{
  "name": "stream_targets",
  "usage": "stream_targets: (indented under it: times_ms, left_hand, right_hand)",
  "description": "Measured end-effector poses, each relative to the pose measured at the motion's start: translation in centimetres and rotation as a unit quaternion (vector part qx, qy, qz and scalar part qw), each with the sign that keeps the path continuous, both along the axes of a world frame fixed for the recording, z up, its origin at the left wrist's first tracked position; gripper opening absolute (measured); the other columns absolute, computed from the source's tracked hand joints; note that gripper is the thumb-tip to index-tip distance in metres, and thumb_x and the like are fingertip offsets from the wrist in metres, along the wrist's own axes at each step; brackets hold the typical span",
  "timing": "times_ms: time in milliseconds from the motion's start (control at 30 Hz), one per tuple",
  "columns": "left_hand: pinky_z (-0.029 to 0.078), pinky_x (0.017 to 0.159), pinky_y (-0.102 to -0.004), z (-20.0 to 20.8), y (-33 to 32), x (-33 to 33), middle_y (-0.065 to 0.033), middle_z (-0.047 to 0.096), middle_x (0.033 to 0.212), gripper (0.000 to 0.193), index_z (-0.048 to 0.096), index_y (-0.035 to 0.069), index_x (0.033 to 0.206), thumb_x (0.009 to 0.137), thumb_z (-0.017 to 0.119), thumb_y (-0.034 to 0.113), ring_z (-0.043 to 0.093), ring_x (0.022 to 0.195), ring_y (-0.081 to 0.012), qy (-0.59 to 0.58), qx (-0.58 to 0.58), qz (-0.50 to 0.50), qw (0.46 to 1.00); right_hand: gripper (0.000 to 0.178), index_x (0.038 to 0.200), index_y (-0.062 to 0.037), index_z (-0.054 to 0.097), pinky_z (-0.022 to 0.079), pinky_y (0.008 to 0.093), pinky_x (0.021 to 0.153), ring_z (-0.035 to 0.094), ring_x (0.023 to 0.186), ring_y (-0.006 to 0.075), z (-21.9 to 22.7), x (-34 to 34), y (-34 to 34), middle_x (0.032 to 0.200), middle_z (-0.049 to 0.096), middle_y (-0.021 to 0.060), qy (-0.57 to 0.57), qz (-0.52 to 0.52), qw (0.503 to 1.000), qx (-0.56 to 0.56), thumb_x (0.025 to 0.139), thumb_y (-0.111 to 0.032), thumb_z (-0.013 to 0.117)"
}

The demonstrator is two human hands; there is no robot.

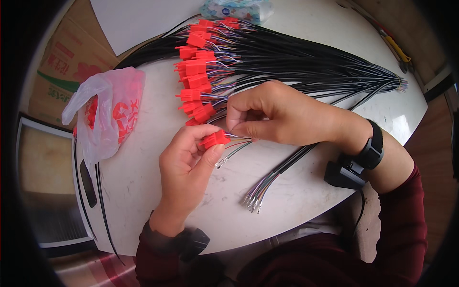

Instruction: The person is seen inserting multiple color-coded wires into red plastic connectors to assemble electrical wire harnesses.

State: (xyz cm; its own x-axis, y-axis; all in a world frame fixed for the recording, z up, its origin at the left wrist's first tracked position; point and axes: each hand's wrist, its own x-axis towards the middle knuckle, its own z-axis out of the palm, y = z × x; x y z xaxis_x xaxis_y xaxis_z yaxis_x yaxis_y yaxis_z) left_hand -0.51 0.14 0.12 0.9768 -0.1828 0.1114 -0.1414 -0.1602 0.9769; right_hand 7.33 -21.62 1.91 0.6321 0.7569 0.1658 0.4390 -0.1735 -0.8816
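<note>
Between the thumb and fingers of my left hand (184, 165) is a red plastic connector housing (214, 139). My right hand (275, 115) pinches a thin wire (233, 136) close to the housing's right side, where it runs in. Other thin wires with bare metal crimp terminals (221, 163) hang loose just below the housing. Nearer to me lies a bundle of black cables (287, 166), its coloured wires ending in metal terminals (253, 204). Beyond my hands, many finished-looking cables (311, 62) fan out, with red housings (195, 69) stacked at their left ends.
A white and pink plastic bag (114, 110) with red pieces inside sits at the left of the white table (138, 191). A cardboard box (67, 62) stands beyond it. A soft blue patterned pack (236, 10) lies at the far edge, and a yellow-handled tool (398, 49) at the far right.
</note>
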Motion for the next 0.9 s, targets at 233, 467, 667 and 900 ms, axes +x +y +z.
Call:
stream_targets:
  times_ms: [233, 467, 667, 900]
  left_hand:
    - [0.051, 0.081, -0.0247, 0.1, 0.0, 0.0, -0.0073, 0.062, 0.104, 0.023, 0.059, -0.006, 0.114, 0.092, 0.065, -0.004, 0.062, 0.092, -0.0111, 0.003, 0.034, 0.012, 0.999]
    - [0.052, 0.078, -0.0259, -0.2, 0.2, 0.0, -0.0085, 0.061, 0.101, 0.022, 0.063, -0.005, 0.110, 0.088, 0.067, -0.006, 0.063, 0.089, -0.0132, -0.080, 0.066, 0.022, 0.994]
    - [0.053, 0.077, -0.0283, 0.1, -0.1, 0.4, -0.0120, 0.065, 0.102, 0.027, 0.066, 0.000, 0.107, 0.082, 0.072, -0.007, 0.065, 0.088, -0.0190, -0.224, 0.176, 0.029, 0.958]
    - [0.050, 0.087, -0.0310, 0.9, 0.0, 0.1, -0.0146, 0.062, 0.110, 0.028, 0.064, -0.002, 0.108, 0.082, 0.070, -0.011, 0.062, 0.100, -0.0223, -0.310, 0.254, -0.004, 0.916]
  right_hand:
    - [0.005, 0.087, 0.0018, 0.063, 0.047, 0.0312, 0.064, 0.060, 0.069, 0.0169, -0.5, -0.5, 0.3, 0.077, 0.062, 0.0083, -0.048, -0.011, 0.999, 0.012, 0.086, -0.001, 0.067]
    - [0.006, 0.089, 0.0020, 0.064, 0.048, 0.0316, 0.063, 0.059, 0.070, 0.0137, 0.0, -0.6, 0.5, 0.078, 0.063, 0.0053, -0.017, -0.032, 0.999, 0.017, 0.090, -0.003, 0.067]
    - [0.015, 0.090, 0.0006, 0.067, 0.047, 0.0303, 0.066, 0.056, 0.067, 0.0136, -1.1, 0.8, -0.1, 0.071, 0.062, 0.0060, 0.069, -0.035, 0.996, 0.045, 0.094, -0.013, 0.062]
    - [0.013, 0.106, 0.0009, 0.064, 0.046, 0.0227, 0.076, 0.055, 0.079, 0.0043, -0.5, 0.6, 0.0, 0.083, 0.063, -0.0008, 0.172, 0.062, 0.983, 0.023, 0.096, -0.007, 0.064]
